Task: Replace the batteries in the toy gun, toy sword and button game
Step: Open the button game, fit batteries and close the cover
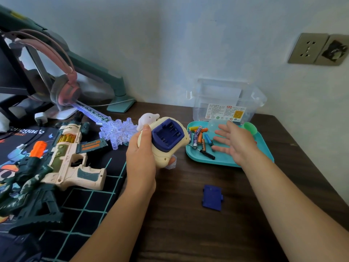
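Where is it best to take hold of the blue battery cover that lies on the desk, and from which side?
Probably by its two long side edges, coming from above. The cover lies flat on the desk with nothing beside it, so fingers can pinch across its narrow width. The free right hand is nearer; the left hand holds the game.

Glossy plastic button game (164, 140), smooth teal plastic tray (268, 148), dark wood-grain table (188, 224)

The left hand (140, 154) is raised, fingers curled in a grip. The right hand (234, 142) reaches forward, palm open, fingers spread.
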Tool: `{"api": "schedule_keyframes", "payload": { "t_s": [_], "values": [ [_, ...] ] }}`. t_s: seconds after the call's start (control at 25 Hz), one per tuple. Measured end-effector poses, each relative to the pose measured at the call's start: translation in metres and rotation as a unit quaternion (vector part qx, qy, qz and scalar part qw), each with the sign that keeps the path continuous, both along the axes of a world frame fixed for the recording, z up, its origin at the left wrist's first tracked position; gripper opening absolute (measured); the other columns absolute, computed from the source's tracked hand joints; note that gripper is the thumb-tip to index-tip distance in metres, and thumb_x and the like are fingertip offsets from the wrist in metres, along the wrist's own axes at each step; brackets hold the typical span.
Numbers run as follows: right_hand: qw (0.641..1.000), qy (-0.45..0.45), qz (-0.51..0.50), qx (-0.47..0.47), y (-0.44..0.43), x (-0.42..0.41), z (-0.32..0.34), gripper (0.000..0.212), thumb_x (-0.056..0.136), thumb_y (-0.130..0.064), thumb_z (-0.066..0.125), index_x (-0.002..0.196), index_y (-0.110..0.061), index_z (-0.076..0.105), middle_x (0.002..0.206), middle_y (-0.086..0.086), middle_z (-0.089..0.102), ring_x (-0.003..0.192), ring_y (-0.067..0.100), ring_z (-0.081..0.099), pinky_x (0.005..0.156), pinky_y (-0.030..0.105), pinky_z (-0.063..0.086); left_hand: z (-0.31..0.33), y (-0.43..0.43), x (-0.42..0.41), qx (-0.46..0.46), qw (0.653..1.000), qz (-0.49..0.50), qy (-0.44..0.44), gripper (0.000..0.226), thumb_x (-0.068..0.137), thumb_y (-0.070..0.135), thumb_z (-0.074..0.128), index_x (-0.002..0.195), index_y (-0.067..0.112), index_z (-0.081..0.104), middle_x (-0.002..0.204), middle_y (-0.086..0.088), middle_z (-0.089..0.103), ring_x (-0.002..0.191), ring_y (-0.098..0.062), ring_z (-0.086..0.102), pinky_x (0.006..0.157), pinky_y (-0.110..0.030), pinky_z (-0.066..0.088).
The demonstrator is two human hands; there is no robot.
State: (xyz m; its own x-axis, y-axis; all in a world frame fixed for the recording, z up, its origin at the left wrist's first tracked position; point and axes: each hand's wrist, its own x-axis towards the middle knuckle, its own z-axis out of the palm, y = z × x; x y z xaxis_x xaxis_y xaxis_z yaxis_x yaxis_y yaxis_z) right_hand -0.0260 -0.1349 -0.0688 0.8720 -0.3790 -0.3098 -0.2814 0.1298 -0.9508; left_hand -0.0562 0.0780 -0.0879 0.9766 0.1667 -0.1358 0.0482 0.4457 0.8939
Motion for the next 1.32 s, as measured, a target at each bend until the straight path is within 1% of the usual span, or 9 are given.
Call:
{"api": "schedule_keyframes", "payload": {
  "t_s": [0.08,0.28,0.56,0.68,0.8,0.88,1.0,1.2,1.32],
  "values": [
    [0.998,0.000,-0.036,-0.054,-0.015,0.000,0.007,0.031,0.098,-0.023,0.048,0.127,-0.011,0.055,0.115,0.007,0.062,0.100,0.023,0.064,0.062,0.032,0.055,0.001,-0.003,-0.002,0.010,0.999,-0.028,-0.010,0.040,0.100,0.048,0.050,0.122,0.018,0.063,0.107,-0.013,0.074,0.068,-0.028,0.071,0.053,-0.037,0.055],
    [0.941,0.055,-0.037,-0.332,-0.072,-0.013,0.034,0.020,0.093,-0.007,0.052,0.100,-0.018,0.067,0.100,0.009,0.065,0.078,0.018,0.063,0.072,0.035,0.058,0.013,-0.022,-0.007,0.042,0.996,-0.081,-0.013,0.038,0.100,0.047,0.050,0.123,0.020,0.063,0.111,-0.008,0.074,0.092,-0.032,0.074,0.054,-0.040,0.059],
    [0.755,0.158,0.161,-0.616,-0.084,-0.009,0.025,0.034,0.092,-0.005,0.052,0.121,-0.018,0.066,0.120,0.003,0.063,0.094,0.017,0.058,0.080,0.028,0.049,0.032,-0.067,0.004,0.012,0.993,-0.112,-0.014,0.039,0.099,0.049,0.051,0.120,0.021,0.066,0.110,-0.006,0.075,0.094,-0.030,0.074,0.060,-0.041,0.059],
    [0.713,0.170,0.211,-0.647,-0.078,-0.011,0.017,0.047,0.089,0.001,0.047,0.132,-0.016,0.056,0.129,0.008,0.057,0.107,0.024,0.058,0.087,0.032,0.050,0.028,-0.081,0.003,-0.022,0.994,-0.107,0.013,0.035,0.100,0.047,0.051,0.116,0.021,0.067,0.107,-0.006,0.076,0.089,-0.028,0.075,0.061,-0.041,0.060],
    [0.672,0.159,0.257,-0.676,-0.076,-0.013,0.009,0.045,0.092,-0.007,0.045,0.136,-0.016,0.048,0.133,0.010,0.051,0.115,0.027,0.053,0.092,0.034,0.045,0.024,-0.090,0.004,-0.056,0.992,-0.107,0.029,0.030,0.100,0.045,0.051,0.109,0.022,0.068,0.099,-0.003,0.078,0.086,-0.028,0.076,0.061,-0.042,0.061],
    [0.672,0.155,0.268,-0.673,-0.077,-0.013,0.007,0.046,0.092,-0.009,0.046,0.137,-0.016,0.045,0.133,0.009,0.048,0.116,0.027,0.051,0.093,0.033,0.042,0.021,-0.090,0.007,-0.066,0.992,-0.104,0.033,0.027,0.101,0.044,0.051,0.106,0.024,0.068,0.098,-0.002,0.078,0.088,-0.027,0.075,0.062,-0.042,0.061],
    [0.688,0.168,0.271,-0.652,-0.078,-0.011,0.009,0.047,0.089,-0.005,0.049,0.134,-0.019,0.046,0.125,0.007,0.052,0.106,0.024,0.054,0.083,0.031,0.045,0.017,-0.088,0.011,-0.069,0.992,-0.102,0.031,0.029,0.101,0.045,0.050,0.111,0.024,0.067,0.102,-0.002,0.077,0.091,-0.027,0.075,0.063,-0.042,0.061],
    [0.664,0.163,0.276,-0.675,-0.073,-0.008,0.009,0.025,0.088,-0.008,0.052,0.112,-0.015,0.048,0.089,0.000,0.050,0.074,0.013,0.049,0.059,0.025,0.038,0.013,-0.086,0.011,-0.076,0.991,-0.107,0.018,0.029,0.101,0.046,0.049,0.109,0.025,0.067,0.098,-0.001,0.078,0.091,-0.029,0.075,0.064,-0.043,0.062],
    [0.662,0.166,0.274,-0.678,-0.071,-0.007,0.009,0.018,0.087,-0.010,0.055,0.103,-0.015,0.047,0.092,0.003,0.053,0.074,0.015,0.050,0.059,0.026,0.039,0.010,-0.085,0.011,-0.076,0.991,-0.111,0.017,0.027,0.102,0.045,0.047,0.105,0.026,0.067,0.096,0.000,0.078,0.091,-0.028,0.075,0.067,-0.045,0.063]
  ]
}}
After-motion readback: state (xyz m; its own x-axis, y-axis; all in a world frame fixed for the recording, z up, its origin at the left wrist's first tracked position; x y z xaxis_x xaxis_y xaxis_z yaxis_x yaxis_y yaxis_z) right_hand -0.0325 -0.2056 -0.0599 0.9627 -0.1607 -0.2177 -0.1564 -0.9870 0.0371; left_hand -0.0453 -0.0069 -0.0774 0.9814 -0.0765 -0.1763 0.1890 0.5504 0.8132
